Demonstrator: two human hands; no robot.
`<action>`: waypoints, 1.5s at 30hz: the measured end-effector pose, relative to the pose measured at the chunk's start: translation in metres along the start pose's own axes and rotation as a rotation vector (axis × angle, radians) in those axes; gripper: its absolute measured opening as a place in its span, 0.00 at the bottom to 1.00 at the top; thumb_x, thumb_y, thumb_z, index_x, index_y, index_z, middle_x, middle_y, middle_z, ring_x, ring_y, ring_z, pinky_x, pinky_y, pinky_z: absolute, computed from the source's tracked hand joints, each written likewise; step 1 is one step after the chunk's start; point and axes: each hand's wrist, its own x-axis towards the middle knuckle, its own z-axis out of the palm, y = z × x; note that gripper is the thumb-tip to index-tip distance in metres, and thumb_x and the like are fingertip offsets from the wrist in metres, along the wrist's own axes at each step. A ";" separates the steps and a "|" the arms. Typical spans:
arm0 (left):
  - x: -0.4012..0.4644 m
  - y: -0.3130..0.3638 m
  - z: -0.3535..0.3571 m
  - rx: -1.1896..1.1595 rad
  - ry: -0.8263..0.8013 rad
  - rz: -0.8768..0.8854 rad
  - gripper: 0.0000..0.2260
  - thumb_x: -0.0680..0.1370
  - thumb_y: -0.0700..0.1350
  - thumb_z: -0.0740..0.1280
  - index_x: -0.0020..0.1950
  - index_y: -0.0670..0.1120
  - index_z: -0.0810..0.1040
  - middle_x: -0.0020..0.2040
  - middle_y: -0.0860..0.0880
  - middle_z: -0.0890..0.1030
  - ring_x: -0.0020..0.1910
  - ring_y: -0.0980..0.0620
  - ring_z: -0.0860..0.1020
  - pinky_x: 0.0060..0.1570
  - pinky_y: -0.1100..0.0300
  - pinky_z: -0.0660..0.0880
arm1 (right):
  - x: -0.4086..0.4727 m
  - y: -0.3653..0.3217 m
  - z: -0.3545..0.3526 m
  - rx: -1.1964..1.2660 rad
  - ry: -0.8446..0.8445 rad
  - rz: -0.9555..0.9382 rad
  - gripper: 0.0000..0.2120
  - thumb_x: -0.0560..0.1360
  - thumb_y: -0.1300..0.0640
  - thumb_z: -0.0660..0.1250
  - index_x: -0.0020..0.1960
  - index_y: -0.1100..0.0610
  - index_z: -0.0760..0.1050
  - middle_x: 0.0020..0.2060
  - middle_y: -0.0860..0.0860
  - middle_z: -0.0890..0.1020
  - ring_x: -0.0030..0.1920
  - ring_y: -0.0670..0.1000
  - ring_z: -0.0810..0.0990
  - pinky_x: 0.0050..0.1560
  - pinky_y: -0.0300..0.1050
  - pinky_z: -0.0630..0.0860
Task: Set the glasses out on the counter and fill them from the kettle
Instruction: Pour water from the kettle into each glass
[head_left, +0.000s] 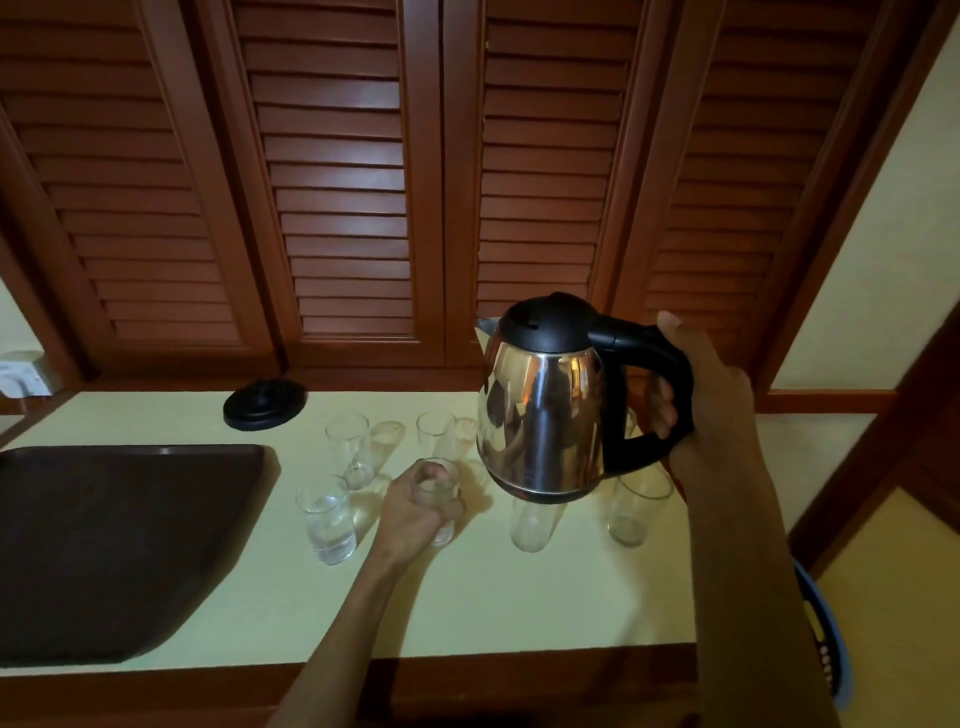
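Observation:
A steel kettle (540, 415) with a black lid and handle hangs above the pale counter (467, 603), spout pointing left. My right hand (711, 410) grips its handle. My left hand (415, 512) is curled round a clear glass (439, 486) that stands on the counter just left of and below the kettle. Several more clear glasses stand around it: one at the front left (326, 519) with some water in it, two behind (349, 447) (435, 431), and two to the right (532, 525) (636, 509), partly hidden by the kettle.
A dark brown tray (114, 545) lies on the counter's left side. The kettle's black base (265, 402) sits at the back by the louvred wooden doors (337, 182). A wall socket (23, 371) is at far left. A blue basket rim (831, 644) shows at lower right.

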 end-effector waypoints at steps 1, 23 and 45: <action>0.000 -0.004 -0.001 0.000 0.001 0.006 0.13 0.66 0.29 0.76 0.45 0.41 0.78 0.46 0.50 0.84 0.47 0.53 0.82 0.47 0.63 0.79 | 0.000 0.002 0.000 0.006 -0.002 0.000 0.24 0.65 0.37 0.76 0.29 0.55 0.73 0.21 0.50 0.71 0.21 0.49 0.67 0.23 0.40 0.66; -0.033 0.034 0.027 0.194 0.333 0.292 0.38 0.67 0.46 0.83 0.72 0.55 0.69 0.67 0.59 0.72 0.68 0.60 0.69 0.69 0.59 0.65 | 0.030 -0.011 -0.063 0.011 -0.133 0.022 0.20 0.75 0.42 0.72 0.33 0.55 0.76 0.21 0.48 0.72 0.20 0.47 0.68 0.24 0.38 0.67; -0.023 0.025 0.155 0.131 0.366 -0.053 0.13 0.70 0.39 0.78 0.49 0.42 0.77 0.43 0.48 0.83 0.45 0.49 0.82 0.41 0.61 0.74 | 0.085 -0.066 -0.109 -0.210 -0.411 0.104 0.19 0.71 0.42 0.76 0.33 0.56 0.79 0.23 0.49 0.71 0.22 0.47 0.66 0.23 0.39 0.63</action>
